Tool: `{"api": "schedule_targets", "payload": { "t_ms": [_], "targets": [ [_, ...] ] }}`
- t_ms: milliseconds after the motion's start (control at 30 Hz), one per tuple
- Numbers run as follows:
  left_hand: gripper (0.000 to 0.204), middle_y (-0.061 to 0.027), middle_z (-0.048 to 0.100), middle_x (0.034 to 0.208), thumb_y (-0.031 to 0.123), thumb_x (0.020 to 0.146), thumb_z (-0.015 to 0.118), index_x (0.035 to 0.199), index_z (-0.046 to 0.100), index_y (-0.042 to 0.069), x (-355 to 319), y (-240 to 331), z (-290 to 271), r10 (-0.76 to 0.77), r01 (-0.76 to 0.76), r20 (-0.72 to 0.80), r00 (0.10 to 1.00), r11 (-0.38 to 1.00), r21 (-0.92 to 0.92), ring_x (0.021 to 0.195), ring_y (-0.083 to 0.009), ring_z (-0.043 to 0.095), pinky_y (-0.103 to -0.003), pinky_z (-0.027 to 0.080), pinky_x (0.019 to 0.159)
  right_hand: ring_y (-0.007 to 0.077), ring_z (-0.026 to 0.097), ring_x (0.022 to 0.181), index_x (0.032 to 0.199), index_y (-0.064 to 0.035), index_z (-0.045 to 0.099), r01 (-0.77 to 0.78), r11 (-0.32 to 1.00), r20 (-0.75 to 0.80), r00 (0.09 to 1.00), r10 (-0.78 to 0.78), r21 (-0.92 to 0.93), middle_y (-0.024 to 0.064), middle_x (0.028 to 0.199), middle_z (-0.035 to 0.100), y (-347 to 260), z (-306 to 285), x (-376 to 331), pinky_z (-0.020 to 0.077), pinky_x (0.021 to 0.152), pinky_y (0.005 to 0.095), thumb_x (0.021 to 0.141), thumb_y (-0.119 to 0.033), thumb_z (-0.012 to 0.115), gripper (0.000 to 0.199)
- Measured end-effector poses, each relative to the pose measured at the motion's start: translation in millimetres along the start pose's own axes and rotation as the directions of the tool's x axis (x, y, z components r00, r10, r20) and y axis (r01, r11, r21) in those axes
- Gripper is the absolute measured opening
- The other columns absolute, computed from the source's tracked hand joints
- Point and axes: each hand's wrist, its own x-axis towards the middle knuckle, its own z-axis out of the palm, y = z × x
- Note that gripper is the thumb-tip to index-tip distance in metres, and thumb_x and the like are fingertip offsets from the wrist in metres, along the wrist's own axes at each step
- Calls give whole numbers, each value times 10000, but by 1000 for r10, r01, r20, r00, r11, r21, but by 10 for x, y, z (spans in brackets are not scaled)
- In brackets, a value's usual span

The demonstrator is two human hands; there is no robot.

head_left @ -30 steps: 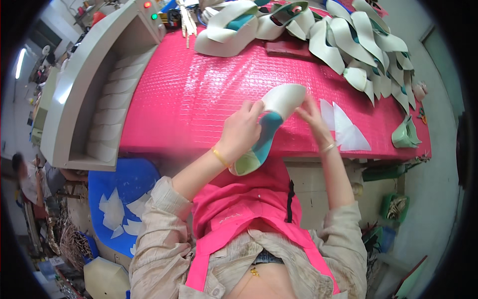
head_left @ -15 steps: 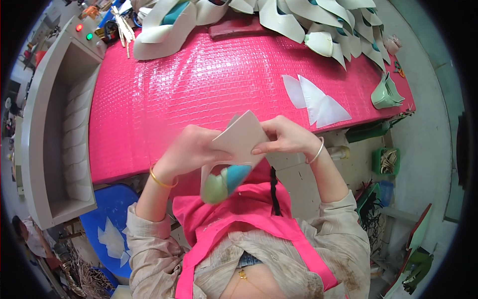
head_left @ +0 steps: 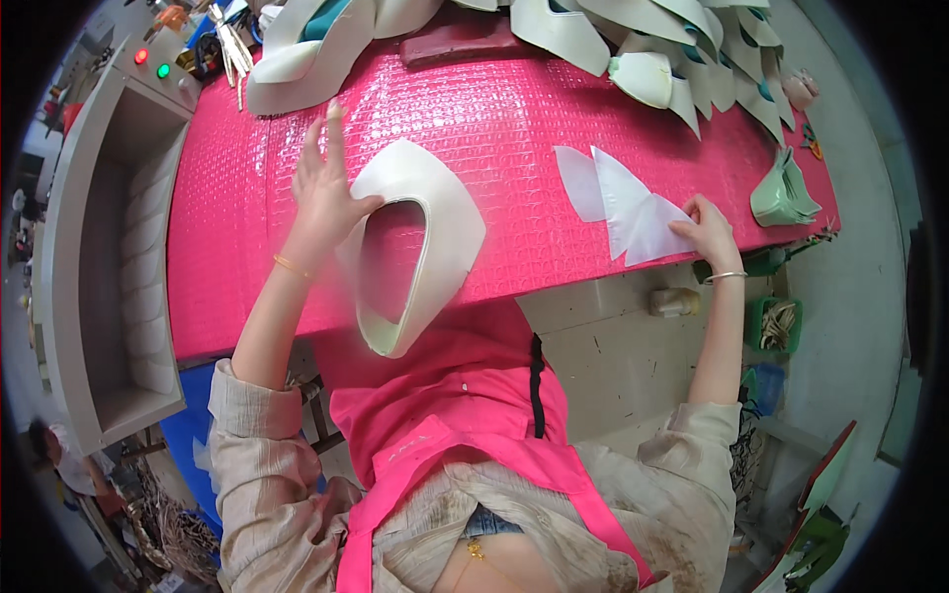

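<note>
A white shoe upper with an oval opening lies at the front of the pink-covered table, its lower end reaching past the front edge. Its left side is blurred. My left hand is open beside it, fingers spread upward, the thumb at the rim of the opening; whether they touch I cannot tell. To the right, several thin white translucent pieces lie fanned out with pointed corners. My right hand pinches the right corner of the nearest piece between thumb and fingers.
More white uppers with teal linings are heaped along the back, beside a dark red block. A grey machine with red and green lights stands left. Light green pieces stand at the right corner. A green basket sits below.
The upper went from both hands down onto the table and now shows its opening. My left hand let go and spread; my right hand moved right and took hold of a translucent piece.
</note>
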Motion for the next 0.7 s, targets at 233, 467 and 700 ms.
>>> {"api": "schedule_targets", "payload": {
  "t_ms": [233,467,700],
  "targets": [
    [528,-191,454,1252,7,792,451,1293,301,83,292,1553,294,613,-197,205,763,523,-829,1061,-318,510,-365,386,912,247,524,669,794,20,517,279,954,-214,944,-251,113,121,742,536,-24,38,-148,415,632,327,658,-63,647,205],
    [535,-254,568,995,11,792,417,1296,264,103,267,2161,1317,692,-407,466,552,711,-574,892,-363,576,-408,455,757,148,526,698,771,11,535,477,797,-498,826,-263,371,84,799,555,-98,96,-727,421,617,240,746,15,596,66],
    [352,-114,615,993,-28,753,527,1103,533,4,648,1981,753,539,344,494,683,358,-868,913,-146,577,-265,461,774,115,523,751,921,-1,542,465,380,-524,850,62,800,50,863,561,410,-81,-1558,408,683,204,803,23,572,124]
  ]
}}
